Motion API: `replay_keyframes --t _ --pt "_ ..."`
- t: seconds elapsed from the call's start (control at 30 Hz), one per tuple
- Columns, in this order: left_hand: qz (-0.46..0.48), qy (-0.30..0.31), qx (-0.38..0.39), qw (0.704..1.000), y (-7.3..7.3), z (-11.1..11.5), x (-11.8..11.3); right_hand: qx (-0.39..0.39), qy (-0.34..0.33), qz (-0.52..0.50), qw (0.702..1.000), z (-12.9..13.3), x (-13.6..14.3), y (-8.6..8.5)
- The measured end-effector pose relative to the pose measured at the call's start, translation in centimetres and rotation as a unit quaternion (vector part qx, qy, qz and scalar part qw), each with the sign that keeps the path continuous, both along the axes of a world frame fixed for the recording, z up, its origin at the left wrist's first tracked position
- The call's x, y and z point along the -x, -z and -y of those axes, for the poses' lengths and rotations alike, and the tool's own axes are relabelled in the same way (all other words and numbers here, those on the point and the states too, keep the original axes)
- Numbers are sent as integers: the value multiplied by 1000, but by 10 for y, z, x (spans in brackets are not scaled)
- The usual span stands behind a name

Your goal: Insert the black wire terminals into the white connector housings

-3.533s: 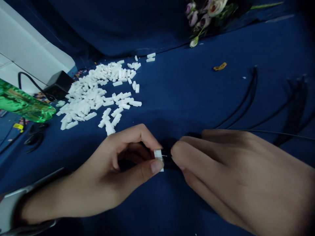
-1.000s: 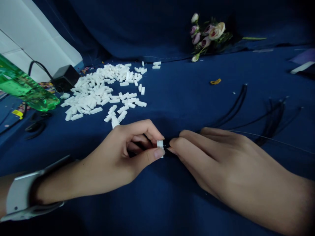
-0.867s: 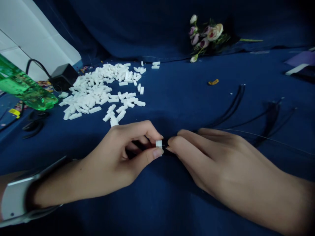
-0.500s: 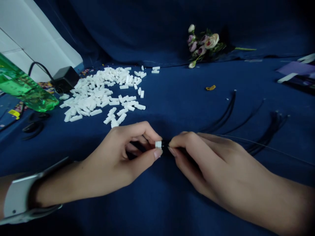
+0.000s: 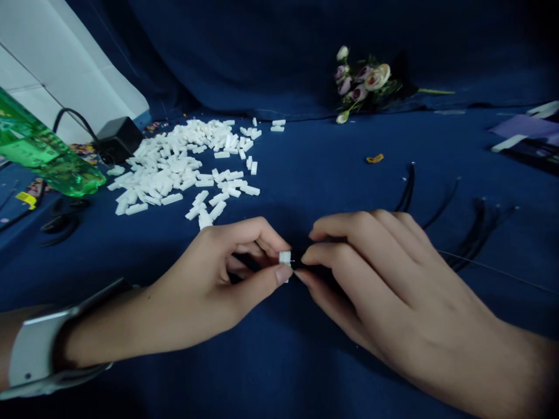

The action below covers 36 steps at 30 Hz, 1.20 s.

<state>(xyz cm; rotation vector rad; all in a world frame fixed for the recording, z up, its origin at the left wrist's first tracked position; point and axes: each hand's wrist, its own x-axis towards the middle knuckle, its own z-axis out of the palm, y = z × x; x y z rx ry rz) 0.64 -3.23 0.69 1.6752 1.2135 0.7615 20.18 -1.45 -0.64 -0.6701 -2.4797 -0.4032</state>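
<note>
Between the thumb and index finger of my left hand [image 5: 213, 279] is a small white connector housing [image 5: 285, 258], closed in a pinch. Just right of it, my right hand [image 5: 388, 279] is closed at the thumb and index fingertips on a thin black wire, mostly hidden by the fingers. A tiny metal tip [image 5: 292, 261] shows at the housing's right side; how far it sits inside cannot be made out. The other right fingers are bent and lifted above the pinch.
A heap of white connector housings [image 5: 170, 163] spreads at the back left, beside a green bottle [image 5: 65, 169] and a black adapter [image 5: 119, 139]. Several black wires [image 5: 474, 233] lie beyond my right hand. Artificial flowers [image 5: 371, 78] and a yellow band [image 5: 374, 158] lie farther back.
My right hand's fingers have risen and spread somewhat, with the thumb and index tips closer to the housing. The left hand has shifted very slightly right, still pinching the housing.
</note>
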Motion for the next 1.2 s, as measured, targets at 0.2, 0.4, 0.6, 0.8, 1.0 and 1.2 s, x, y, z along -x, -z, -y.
replay_keyframes --t 0.2,0.4,0.6,0.8,1.0,1.2 --pt "27 -26 48 998 0 -3 2 5 8 11 1000 -1 1 0" --pt "65 -32 86 994 0 -8 5 10 4 0 1000 0 1 1" --pt "84 -21 116 989 0 -11 5 15 -21 17 1000 2 2 -1" --pt "83 -41 115 989 1 -11 3 15 -38 30 999 -1 2 0" --pt "53 -13 106 993 -1 -13 6 23 -38 27 999 -1 0 0" --pt "64 -30 111 991 -1 -11 4 44 -56 20 997 -2 2 0"
